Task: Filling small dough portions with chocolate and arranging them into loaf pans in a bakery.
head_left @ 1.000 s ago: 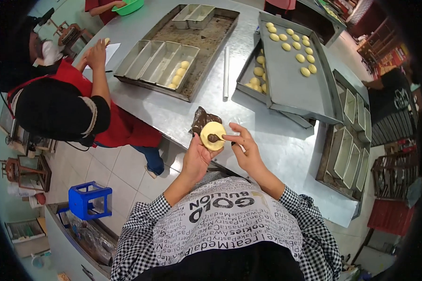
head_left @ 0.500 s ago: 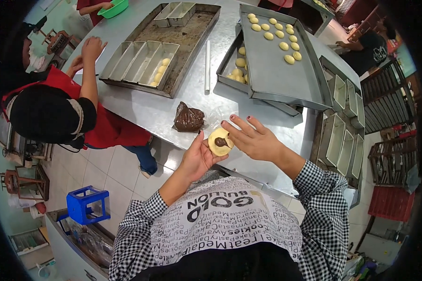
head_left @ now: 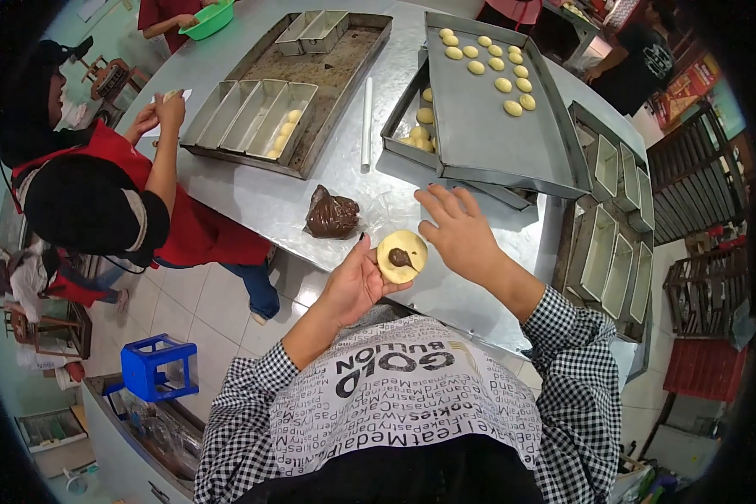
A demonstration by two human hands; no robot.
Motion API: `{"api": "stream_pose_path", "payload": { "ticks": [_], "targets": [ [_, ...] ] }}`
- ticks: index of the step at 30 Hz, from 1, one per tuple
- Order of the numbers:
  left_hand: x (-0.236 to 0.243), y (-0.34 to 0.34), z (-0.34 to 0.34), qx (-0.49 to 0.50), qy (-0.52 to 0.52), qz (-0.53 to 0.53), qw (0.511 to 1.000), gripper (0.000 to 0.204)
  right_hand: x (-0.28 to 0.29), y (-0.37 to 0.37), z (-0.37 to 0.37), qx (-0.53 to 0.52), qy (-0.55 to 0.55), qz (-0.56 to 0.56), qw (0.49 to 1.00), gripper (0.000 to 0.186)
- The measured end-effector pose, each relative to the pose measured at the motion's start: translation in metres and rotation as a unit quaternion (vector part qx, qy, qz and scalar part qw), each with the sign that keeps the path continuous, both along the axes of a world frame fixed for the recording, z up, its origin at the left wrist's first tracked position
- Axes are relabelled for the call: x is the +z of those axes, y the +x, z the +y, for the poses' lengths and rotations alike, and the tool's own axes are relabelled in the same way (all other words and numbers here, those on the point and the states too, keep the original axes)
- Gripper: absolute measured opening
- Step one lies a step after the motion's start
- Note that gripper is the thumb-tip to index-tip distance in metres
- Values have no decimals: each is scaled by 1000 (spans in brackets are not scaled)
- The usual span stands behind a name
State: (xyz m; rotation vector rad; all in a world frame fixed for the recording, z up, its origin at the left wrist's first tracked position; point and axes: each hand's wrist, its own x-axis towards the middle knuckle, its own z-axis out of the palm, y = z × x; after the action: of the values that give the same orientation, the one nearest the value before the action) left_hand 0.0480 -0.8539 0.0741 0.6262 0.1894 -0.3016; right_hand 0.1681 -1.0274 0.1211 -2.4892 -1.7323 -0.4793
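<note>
My left hand [head_left: 357, 286] holds a flattened round of pale yellow dough [head_left: 387, 257] with a blob of brown filling [head_left: 401, 259] at its middle. My right hand [head_left: 458, 231] is raised just above and right of the dough, open, fingers loosely spread and holding nothing. On the steel table [head_left: 244, 210] behind my hands lies a plastic bag of brown filling [head_left: 332, 214], with crumpled clear plastic [head_left: 382, 214] beside it. A white rod [head_left: 366, 126] lies farther back.
Stacked trays [head_left: 529, 160] carry several dough balls [head_left: 502, 85]. A tray [head_left: 332, 101] holds loaf tins [head_left: 242, 118], one with dough balls; more tins [head_left: 601, 252] stand right. A co-worker in red [head_left: 202, 235] works at my left; others stand beyond. A blue stool [head_left: 155, 370] stands lower left.
My right hand has lifted off the dough and moved up and right, its fingers spreading. The filling bag now shows clear of my hands. The left co-worker's hands have shifted.
</note>
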Motion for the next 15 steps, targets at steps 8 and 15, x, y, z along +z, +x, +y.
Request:
{"api": "stream_pose_path", "payload": {
  "ticks": [8,15],
  "targets": [
    [-5,13,0,-99,-20,16,995,72,0,-6,3,42,-184,-219,957,25],
    [-7,18,5,-146,-29,28,988,73,14,-8,7,63,-317,-312,894,35]
  ]
}}
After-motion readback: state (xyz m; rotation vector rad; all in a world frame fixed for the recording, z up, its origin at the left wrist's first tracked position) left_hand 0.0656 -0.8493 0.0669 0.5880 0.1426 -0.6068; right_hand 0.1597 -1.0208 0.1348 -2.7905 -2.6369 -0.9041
